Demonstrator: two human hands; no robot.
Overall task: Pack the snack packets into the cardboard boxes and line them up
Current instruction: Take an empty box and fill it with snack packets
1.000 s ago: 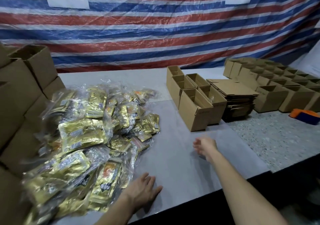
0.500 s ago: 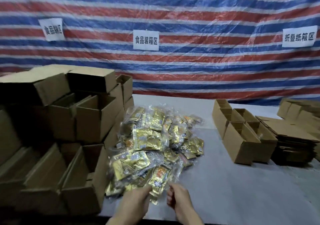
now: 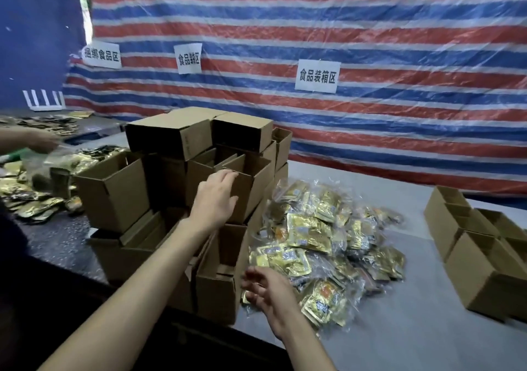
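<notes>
In the head view the left hand is stretched out to the stack of brown cardboard boxes piled toward the left end of the grey surface. Its grip is spread, with fingers fairly straight at the raised flap of an open box; whether they touch it I cannot tell. The right hand hovers at the near edge, just beside the stack, over the fringe of the heap of gold foil snack packets in clear plastic wrap. Its grip is loosely spread and holds nothing. The heap lies loose in the middle of the surface, against the stack's right side. The step looks like fetching an empty box before filling it. Next, the left hand would need to close on a flap or wall and lift one box free without toppling its neighbours. A row of open brown cardboard boxes stands by the right edge. Behind hangs a red, white and blue striped tarpaulin with white paper signs, and another person's hand works at the far left.
</notes>
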